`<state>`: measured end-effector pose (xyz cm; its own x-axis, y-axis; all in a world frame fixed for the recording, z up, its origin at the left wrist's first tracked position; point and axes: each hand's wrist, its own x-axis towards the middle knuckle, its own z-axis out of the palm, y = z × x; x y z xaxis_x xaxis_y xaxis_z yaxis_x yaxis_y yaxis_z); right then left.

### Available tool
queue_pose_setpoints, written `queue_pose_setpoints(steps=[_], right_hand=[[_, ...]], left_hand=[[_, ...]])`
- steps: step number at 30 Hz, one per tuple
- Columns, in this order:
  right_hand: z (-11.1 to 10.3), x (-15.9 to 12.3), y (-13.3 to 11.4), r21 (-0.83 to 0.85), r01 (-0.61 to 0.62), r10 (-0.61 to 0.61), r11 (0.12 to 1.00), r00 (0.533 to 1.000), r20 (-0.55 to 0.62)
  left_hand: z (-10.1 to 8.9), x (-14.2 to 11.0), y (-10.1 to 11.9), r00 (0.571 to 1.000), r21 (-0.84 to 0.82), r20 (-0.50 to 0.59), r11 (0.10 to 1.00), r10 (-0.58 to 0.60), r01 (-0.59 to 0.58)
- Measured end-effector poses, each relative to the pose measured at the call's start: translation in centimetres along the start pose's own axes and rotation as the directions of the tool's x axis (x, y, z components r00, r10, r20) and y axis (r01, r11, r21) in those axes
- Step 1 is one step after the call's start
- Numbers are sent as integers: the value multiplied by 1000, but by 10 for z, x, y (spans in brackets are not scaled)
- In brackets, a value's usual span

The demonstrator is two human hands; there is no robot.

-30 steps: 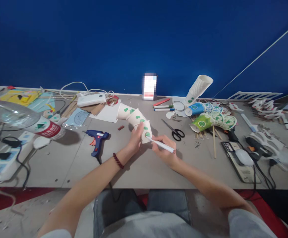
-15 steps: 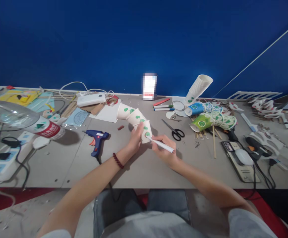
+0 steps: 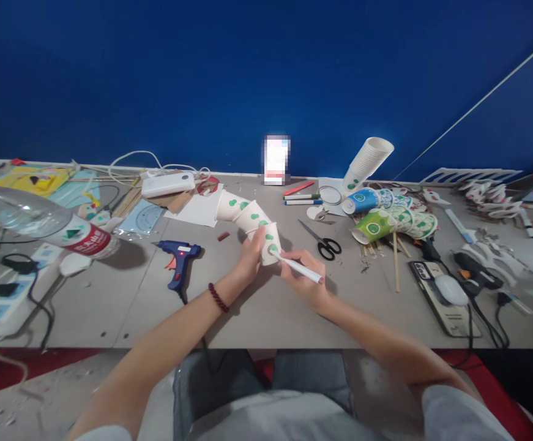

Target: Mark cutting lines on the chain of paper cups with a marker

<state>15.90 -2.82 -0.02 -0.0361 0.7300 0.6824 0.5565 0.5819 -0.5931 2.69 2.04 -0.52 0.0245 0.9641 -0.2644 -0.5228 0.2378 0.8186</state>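
Clearly, the right hand [image 3: 306,286] curls around a marker [image 3: 309,273].

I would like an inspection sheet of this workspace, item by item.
Surface: grey table with small bits lying on it.
Job's things: white paper cups with green spots, in a curved row; white pen, tip at the nearest cup.
Clutter: glue gun and bottle left, scissors right.
Hands: left hand grips the cups; right hand holds the pen.
Cables: glue gun cord passes under the left forearm.
Surroundings: blue wall behind.
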Motion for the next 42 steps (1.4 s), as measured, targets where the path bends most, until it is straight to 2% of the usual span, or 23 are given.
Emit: queue_pose_setpoints(steps=[32, 42], right_hand=[[-3, 0, -1, 47, -104, 102, 994, 994, 38], [-2, 1, 2, 12, -118, 117, 993, 993, 9]], left_hand=[[2, -3, 4, 1000, -4, 8, 1000, -4, 4], [3, -4, 6, 999, 15, -8, 999, -36, 37]])
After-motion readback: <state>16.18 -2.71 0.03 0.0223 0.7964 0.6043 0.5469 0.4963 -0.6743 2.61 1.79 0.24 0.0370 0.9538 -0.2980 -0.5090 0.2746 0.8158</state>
